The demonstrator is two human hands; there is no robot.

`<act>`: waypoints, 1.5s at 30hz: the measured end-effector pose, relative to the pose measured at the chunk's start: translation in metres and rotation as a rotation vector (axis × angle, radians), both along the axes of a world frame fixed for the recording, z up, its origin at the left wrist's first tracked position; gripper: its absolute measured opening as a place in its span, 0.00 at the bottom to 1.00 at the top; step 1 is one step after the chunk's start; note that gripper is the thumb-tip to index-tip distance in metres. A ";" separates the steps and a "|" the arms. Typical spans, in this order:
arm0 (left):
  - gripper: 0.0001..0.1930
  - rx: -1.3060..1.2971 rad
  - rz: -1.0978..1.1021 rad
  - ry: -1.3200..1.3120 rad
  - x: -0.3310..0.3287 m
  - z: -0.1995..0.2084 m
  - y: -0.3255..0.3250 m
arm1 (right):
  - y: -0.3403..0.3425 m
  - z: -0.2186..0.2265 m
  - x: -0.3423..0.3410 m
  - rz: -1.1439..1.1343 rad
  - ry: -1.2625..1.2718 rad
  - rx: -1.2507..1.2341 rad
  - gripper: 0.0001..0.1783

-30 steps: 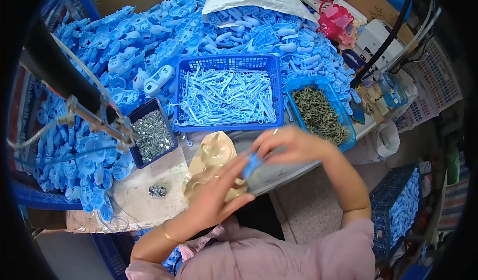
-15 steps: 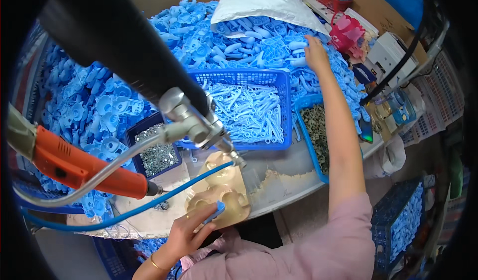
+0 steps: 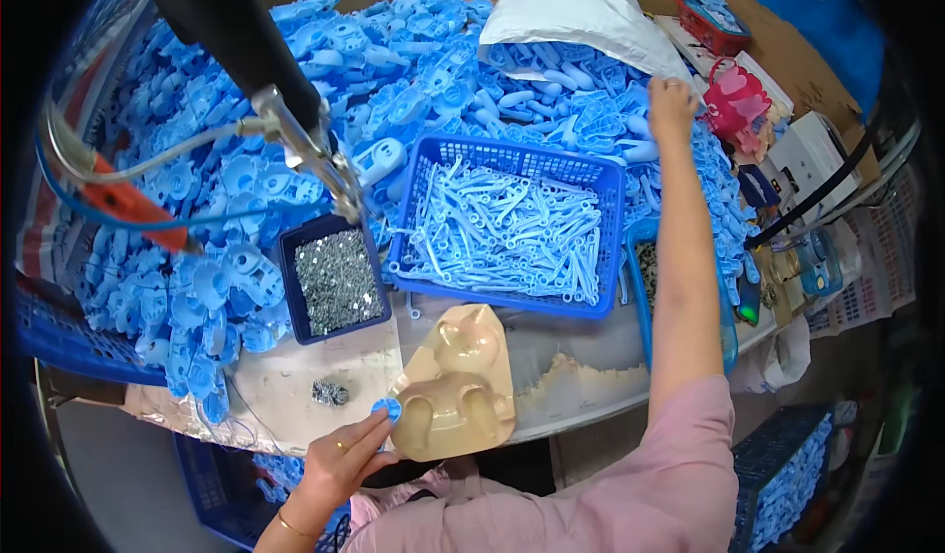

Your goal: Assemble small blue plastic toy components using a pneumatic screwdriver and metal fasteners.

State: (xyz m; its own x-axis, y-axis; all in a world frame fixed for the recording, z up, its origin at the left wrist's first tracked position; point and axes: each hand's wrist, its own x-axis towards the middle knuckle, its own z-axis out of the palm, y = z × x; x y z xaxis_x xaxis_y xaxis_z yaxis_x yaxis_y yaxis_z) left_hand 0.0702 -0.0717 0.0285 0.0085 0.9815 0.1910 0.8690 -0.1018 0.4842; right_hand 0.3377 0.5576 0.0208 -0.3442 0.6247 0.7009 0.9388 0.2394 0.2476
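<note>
Blue plastic parts heap (image 3: 433,86) across the back of a crowded table (image 3: 571,396), spreading from nine o'clock round to two, with a white sack (image 3: 591,22) at one o'clock. At seven o'clock the left hand (image 3: 340,455) pinches a small blue piece (image 3: 390,409) between its fingertips, by the left edge of a tan moulded fixture (image 3: 458,381) at six; whether the two touch, I cannot tell. At two o'clock the right hand (image 3: 672,110) reaches into the heap, fingers curled; its grip is hidden. Picking out a part seems the step in hand; the next move likely calls for a sure grasp on one while the left keeps its pinch.
</note>
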 end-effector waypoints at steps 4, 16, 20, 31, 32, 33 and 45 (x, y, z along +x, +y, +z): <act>0.23 0.177 -0.041 0.165 0.007 -0.020 -0.002 | -0.062 0.040 -0.017 0.445 0.928 -0.676 0.10; 0.23 0.237 -0.040 0.161 0.023 -0.054 0.004 | -0.402 -0.002 -0.062 1.124 0.089 -1.537 0.12; 0.24 0.250 -0.039 0.076 0.017 -0.057 -0.005 | -0.430 -0.004 -0.065 1.032 -0.059 -1.203 0.11; 0.15 0.313 0.664 0.320 -0.155 -0.054 0.037 | -0.443 -0.003 -0.085 0.993 0.122 -1.233 0.10; 0.15 0.214 0.691 0.338 -0.168 -0.059 0.042 | -0.445 -0.008 -0.088 1.041 0.141 -1.249 0.10; 0.18 0.273 0.670 0.343 -0.172 -0.058 0.053 | -0.444 -0.011 -0.087 1.066 0.165 -1.263 0.10; 0.09 0.314 0.571 -0.080 -0.102 0.033 -0.065 | -0.474 0.016 -0.090 1.194 0.415 -1.099 0.12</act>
